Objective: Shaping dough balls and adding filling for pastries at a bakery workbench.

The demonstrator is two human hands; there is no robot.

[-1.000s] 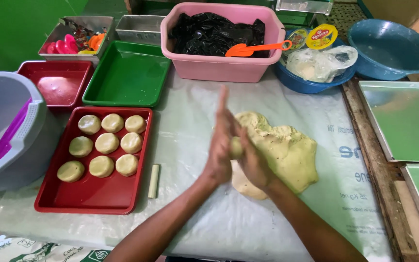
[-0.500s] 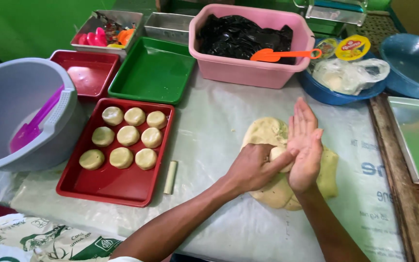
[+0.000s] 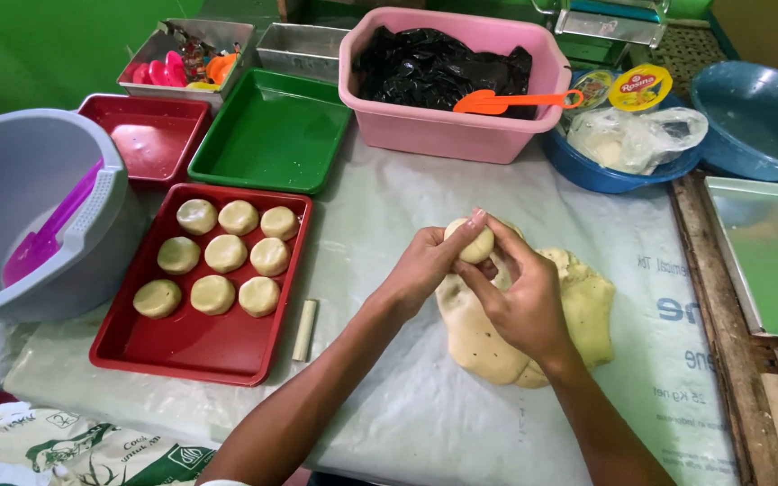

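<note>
Both my hands hold one small ball of pale dough (image 3: 476,243) above the table. My left hand (image 3: 425,265) grips it from the left with the fingertips on top. My right hand (image 3: 524,301) pinches it from the right and below. Under my hands lies a big flat lump of the same dough (image 3: 578,315) on a white plastic sheet (image 3: 389,396). To the left a red tray (image 3: 191,346) carries several flattened dough rounds (image 3: 226,253) in rows. A short pale stick (image 3: 304,329) lies beside that tray.
A grey bucket (image 3: 11,180) with a purple scoop stands far left. Behind are a small red tray (image 3: 150,135), a green tray (image 3: 272,130), a pink tub (image 3: 447,130) with black filling and an orange spatula (image 3: 497,101), blue bowls (image 3: 749,117), and metal trays (image 3: 767,252) at right.
My palms were pressed together rolling the dough; they have come apart and the fingers of both hands now hold the ball. The camera view has shifted toward the left.
</note>
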